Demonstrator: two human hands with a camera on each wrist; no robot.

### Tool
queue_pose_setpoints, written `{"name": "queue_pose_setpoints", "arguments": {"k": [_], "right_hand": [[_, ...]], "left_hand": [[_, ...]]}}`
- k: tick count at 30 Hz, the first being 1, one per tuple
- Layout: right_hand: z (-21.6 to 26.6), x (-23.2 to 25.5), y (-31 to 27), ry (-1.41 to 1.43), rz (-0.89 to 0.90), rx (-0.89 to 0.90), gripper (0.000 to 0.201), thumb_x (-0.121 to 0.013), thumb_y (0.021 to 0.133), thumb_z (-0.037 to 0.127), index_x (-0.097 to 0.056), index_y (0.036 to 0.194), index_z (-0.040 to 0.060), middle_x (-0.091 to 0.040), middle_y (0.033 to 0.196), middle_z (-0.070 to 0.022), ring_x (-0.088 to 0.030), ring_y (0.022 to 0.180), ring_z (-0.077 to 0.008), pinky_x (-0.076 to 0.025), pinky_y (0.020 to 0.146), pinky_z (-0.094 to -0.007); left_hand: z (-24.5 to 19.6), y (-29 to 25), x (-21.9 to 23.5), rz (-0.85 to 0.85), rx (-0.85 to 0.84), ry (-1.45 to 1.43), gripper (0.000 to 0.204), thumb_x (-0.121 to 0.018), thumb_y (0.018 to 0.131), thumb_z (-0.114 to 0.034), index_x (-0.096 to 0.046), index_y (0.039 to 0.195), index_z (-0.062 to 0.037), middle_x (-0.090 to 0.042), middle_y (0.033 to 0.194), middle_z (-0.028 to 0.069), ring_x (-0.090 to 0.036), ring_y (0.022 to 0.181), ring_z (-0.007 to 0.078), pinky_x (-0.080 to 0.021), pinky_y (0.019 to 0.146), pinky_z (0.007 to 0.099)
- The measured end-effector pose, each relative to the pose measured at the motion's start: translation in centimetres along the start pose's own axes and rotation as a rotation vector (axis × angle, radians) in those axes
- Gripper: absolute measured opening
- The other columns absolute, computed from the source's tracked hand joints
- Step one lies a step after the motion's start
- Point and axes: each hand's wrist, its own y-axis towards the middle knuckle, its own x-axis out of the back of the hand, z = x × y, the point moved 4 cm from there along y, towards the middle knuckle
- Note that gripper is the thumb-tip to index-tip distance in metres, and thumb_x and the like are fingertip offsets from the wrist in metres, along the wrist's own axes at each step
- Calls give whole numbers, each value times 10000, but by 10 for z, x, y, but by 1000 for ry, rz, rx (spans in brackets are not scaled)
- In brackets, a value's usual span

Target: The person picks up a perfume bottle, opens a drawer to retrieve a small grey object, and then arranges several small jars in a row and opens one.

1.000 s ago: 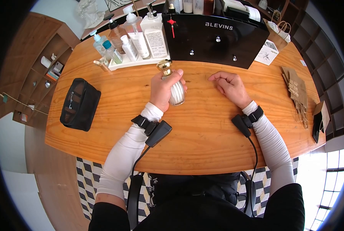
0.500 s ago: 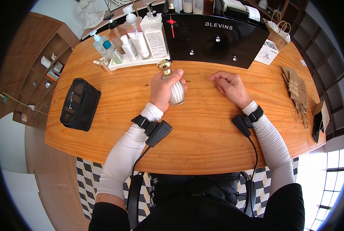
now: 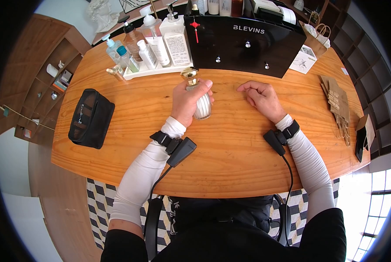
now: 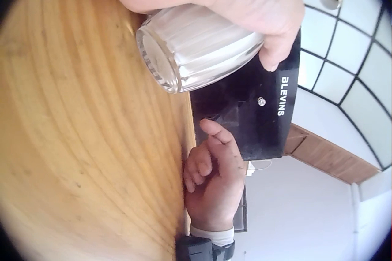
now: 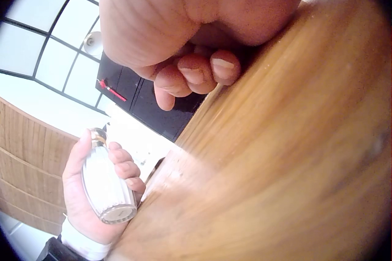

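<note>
In the head view the left hand point(image 3: 185, 102) grips a ribbed clear glass bottle point(image 3: 203, 107) with white inside and a gold cap point(image 3: 189, 74), its thumb across the neck. The left wrist view shows the bottle's thick glass base point(image 4: 160, 59) below that hand. The right hand point(image 3: 264, 99) rests on the table to the right of the bottle, fingers loosely curled, holding nothing. In the right wrist view the curled fingers point(image 5: 195, 76) lie near the wood, and the bottle point(image 5: 107, 184) appears in the left hand point(image 5: 79, 193).
A white tray point(image 3: 160, 71) of pump bottles and tubes stands at the back left, beside a black drawer cabinet point(image 3: 243, 48). A black mesh pouch point(image 3: 91, 118) lies at the left. Brown paper bags point(image 3: 337, 102) lie at the right, and a white box point(image 3: 302, 60) stands behind.
The left hand and bottle have shifted slightly to the right, and the gold cap has tilted a little. The right hand has not moved.
</note>
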Motion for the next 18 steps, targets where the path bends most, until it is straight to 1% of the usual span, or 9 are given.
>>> {"name": "queue_pose_setpoints", "arguments": {"k": [6,18], "right_hand": [[-1,0,1,-9,-5,5,266,-501,954,62,-735,1065,-1,-520,603,20,-446,551,-51,-393,527,-246],[-5,0,2,10,-5,18,257,-505,956,70,-733,1057,6,-512,598,20,-434,548,-51,-382,520,-251]], "left_hand": [[-1,-1,-1,7,-17,27,253,-770,922,-213,-607,1020,-47,-656,825,88,-675,693,194,-559,629,333],[-5,-4,-5,21,-60,130,275,-791,892,-202,-621,1012,-21,-662,853,88,-675,718,177,-558,660,320]]}}
